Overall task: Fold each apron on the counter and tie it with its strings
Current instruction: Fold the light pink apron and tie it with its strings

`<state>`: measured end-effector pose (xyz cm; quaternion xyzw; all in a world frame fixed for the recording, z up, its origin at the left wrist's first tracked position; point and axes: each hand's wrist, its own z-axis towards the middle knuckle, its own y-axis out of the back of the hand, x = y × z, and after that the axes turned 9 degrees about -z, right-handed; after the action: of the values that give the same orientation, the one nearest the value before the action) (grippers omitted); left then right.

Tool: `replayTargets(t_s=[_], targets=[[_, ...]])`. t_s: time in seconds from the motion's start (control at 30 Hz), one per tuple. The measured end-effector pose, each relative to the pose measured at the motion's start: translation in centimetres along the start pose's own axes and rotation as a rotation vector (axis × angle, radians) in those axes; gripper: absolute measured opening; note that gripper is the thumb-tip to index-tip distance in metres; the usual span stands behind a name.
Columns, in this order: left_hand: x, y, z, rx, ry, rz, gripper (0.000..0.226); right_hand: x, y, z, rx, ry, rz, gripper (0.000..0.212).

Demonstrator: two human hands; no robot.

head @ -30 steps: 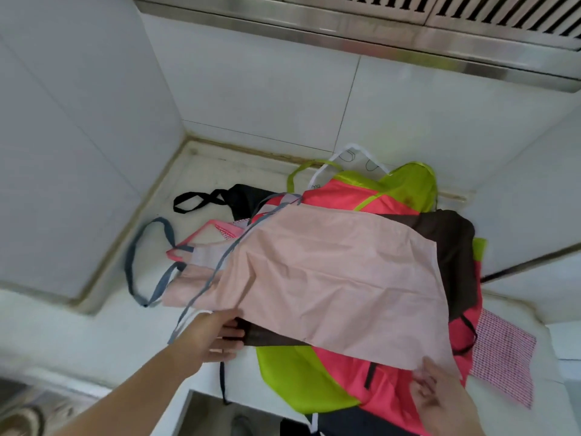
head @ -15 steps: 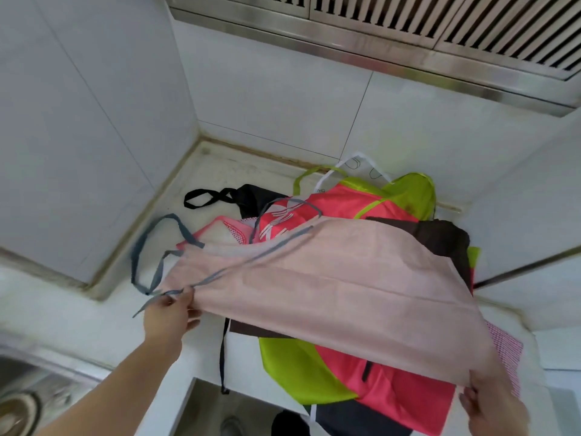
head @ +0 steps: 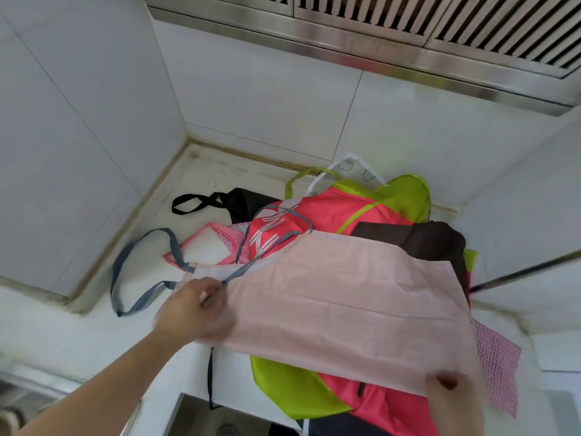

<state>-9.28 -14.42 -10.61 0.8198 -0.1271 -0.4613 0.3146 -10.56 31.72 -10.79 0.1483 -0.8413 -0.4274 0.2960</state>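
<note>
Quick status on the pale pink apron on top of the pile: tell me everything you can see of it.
The pale pink apron is thin, creased cloth, spread wide atop the heap of coloured aprons. Grey-blue straps run from its left end: one loops onto the white counter, another arcs over the red apron. The left hand grips its left edge by a strap; the right hand pinches its lower right corner. Not yet tied.

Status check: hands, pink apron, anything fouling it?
Left hand and right hand each grip pale pink apron. Spread over apron pile, unfolded. Grey strings loose.
</note>
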Motion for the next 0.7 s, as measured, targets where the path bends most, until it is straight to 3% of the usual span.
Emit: replayTargets(t_s=[0.13, 0.27, 0.33, 0.53, 0.6, 0.7], targets=[[-1.0, -1.4, 2.9, 0.154, -0.154, 0.081, 0.03, 1.9, -1.7, -1.6, 0.076, 0.215, -0.061, 0.025], [-3.2, -2.7, 4.1, 0.105, -0.146, 0.185, 0.003, 4.7, -1.5, -2.5, 0.111, 0.391, -0.149, 0.016], [-4.0, -2.6, 4.3, 0.043, -0.138, 0.249, 0.014, 7.0, -0.9, -2.5, 0.104, 0.512, -0.213, 0.014], [-4.0, -2.5, 5.4, 0.041, -0.15, 0.246, 0.032, 16.7, -1.7, -1.4, 0.012, 1.127, -0.22, 0.042], [-4.2, -2.5, 5.3, 0.058, -0.161, 0.234, 0.034, 20.1, -3.1, -1.2, -0.022, 1.263, -0.334, 0.043], [-3.9, -2.3, 5.3, 0.09, -0.166, 0.188, 0.032, 23.4, -5.4, -1.0, -0.04, 1.296, -0.597, 0.029]])
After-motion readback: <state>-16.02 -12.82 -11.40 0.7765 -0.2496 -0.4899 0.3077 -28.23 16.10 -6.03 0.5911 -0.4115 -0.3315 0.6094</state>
